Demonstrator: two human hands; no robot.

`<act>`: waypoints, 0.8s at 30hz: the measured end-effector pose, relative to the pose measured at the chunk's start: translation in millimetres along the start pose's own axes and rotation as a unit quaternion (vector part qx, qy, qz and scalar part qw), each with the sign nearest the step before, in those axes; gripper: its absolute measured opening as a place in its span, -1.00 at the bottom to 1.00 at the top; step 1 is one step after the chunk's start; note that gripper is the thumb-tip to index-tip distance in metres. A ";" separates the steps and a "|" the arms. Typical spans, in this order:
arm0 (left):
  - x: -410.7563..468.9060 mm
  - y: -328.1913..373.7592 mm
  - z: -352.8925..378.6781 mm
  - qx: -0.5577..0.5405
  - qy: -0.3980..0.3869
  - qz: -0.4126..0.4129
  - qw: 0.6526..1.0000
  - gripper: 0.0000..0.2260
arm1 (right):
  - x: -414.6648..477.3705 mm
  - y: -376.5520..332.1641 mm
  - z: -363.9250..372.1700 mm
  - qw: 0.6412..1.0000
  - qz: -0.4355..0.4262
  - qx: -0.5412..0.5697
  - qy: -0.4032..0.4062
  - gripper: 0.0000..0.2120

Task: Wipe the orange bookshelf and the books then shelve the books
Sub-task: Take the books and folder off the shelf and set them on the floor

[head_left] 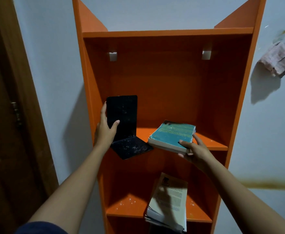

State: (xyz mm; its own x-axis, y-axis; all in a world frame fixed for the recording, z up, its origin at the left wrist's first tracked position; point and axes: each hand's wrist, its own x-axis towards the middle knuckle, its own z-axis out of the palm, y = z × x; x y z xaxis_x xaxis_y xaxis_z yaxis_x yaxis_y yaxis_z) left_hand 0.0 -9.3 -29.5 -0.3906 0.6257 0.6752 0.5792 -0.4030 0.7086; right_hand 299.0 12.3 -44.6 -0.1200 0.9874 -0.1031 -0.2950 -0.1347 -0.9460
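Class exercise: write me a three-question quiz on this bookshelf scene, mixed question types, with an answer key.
1. True or false: the right hand grips the teal book.
2. The left hand holds: A) a brush B) the black bookend C) nothing.
3. Fill in: the cloth hangs on the ____, right of the bookshelf.
Key: 1 true; 2 B; 3 wall.
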 end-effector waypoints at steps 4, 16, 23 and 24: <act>-28.9 28.8 -27.4 0.065 0.016 0.023 0.997 -0.32 | -36.6 3.7 2.9 1.000 -0.008 0.021 -0.003 -0.31; -166.7 53.9 -166.9 0.111 -0.020 -0.021 0.993 -0.25 | -173.0 59.5 40.2 0.996 -0.061 0.060 -0.037 -0.30; -269.7 17.6 -264.1 0.175 0.008 -0.167 0.970 -0.19 | -196.2 146.0 103.1 0.987 0.094 0.103 -0.086 -0.42; -280.1 10.1 -277.6 0.191 0.007 -0.184 0.964 -0.18 | -193.1 164.1 114.2 0.985 0.110 0.095 -0.092 -0.50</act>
State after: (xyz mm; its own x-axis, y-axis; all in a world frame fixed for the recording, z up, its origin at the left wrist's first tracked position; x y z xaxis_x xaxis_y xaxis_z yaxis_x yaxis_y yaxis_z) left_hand -83.4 -374.1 -154.6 -0.6288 0.6689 0.3965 0.6192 0.1223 0.7757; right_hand 165.5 -210.0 -144.8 -0.3649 0.9033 -0.2255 -0.4133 -0.3742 -0.8302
